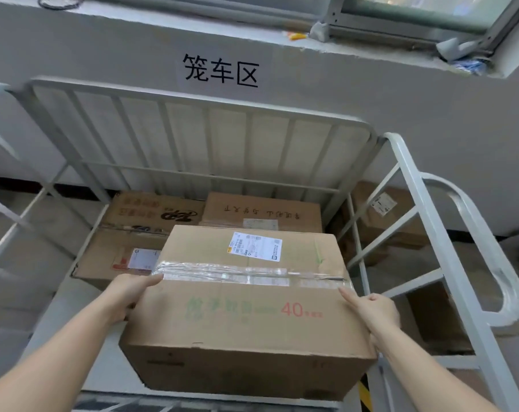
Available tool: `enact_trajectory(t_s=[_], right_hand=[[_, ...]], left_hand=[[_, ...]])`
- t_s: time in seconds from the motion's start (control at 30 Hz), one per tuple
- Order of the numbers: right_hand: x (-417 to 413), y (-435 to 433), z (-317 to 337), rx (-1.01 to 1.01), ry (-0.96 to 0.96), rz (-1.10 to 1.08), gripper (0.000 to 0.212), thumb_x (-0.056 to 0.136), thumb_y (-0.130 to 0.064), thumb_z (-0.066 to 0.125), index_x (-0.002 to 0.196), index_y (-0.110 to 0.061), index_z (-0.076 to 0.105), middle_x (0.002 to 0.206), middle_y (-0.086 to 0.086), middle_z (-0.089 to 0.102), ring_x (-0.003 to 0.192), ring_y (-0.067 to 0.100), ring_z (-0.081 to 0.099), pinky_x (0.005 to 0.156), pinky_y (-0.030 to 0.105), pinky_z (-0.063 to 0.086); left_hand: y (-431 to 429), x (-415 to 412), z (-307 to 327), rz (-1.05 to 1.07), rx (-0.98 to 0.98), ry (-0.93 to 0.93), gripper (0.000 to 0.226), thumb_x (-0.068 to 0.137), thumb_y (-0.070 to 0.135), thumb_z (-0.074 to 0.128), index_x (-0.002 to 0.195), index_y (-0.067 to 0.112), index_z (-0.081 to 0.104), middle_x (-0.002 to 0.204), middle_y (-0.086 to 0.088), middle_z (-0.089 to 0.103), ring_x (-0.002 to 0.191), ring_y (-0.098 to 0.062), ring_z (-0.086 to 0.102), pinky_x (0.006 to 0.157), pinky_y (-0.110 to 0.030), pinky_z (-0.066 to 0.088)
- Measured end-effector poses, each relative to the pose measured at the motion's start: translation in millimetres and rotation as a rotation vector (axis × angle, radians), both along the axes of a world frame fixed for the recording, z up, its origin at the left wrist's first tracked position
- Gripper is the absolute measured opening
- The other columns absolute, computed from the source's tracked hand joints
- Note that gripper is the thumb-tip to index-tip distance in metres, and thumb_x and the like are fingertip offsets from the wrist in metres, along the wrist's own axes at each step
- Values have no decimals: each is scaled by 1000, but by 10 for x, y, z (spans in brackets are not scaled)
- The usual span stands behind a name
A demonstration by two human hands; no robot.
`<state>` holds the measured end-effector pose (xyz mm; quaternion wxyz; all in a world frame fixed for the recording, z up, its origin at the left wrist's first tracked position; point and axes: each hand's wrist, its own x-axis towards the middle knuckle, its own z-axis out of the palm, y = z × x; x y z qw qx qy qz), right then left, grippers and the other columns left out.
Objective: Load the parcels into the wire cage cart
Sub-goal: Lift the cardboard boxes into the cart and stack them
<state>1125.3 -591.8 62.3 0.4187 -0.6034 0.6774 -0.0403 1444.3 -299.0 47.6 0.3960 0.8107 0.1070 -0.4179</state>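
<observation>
To the left of the carton [246,316] I see the wire cage cart [192,138], its white rails running round behind. My left hand [127,295] grips the carton's left side, thumb laid over the top edge by the clear tape [246,275], the other fingers hidden down the side. The carton itself sits level between my hands at the near, open end of the cart, above its floor; I cannot tell whether its underside is resting on anything. A white shipping label [254,244] lies on the carton's far top flap. Behind the carton, inside the cart, three parcels are already down: one with a label [115,257] at the carton's left rear corner, and two [154,209] [264,209] side by side against the back rail. My right hand [374,315] holds the carton's right side, one finger stretched along the top edge. Right of the carton, past the cart's side rails, another box [386,221] stands outside by the wall.
</observation>
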Motion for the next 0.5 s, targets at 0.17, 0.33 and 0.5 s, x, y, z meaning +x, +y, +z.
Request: enact_trajectory(t_s=[0.17,0.33,0.5], right_hand=[[-54,-146,-427,66,78,44,38,71,-62,72,77,-25,70,83,-4,70,82,22,65,82,44,55],[-124,-211,-844,178,126,65,29,73,-49,78,76,-21,68,84,0,71,81,23,66,83,45,56],[-172,-147,-1266,245,157,30,39,73,-56,75,78,-17,68,84,1,70,85,25,65,86,48,54]], left_hand=[[-154,-31,-390,-28,41,36,32,85,29,72,105,9,56,90,-6,54,98,-30,52,88,-43,40],[-122,-144,-832,22,71,110,23,84,32,73,86,13,59,80,-5,49,72,-25,47,62,-35,37],[-172,-264,-1142,53,87,136,28,88,28,69,106,9,61,99,-7,60,102,-28,50,86,-44,39]])
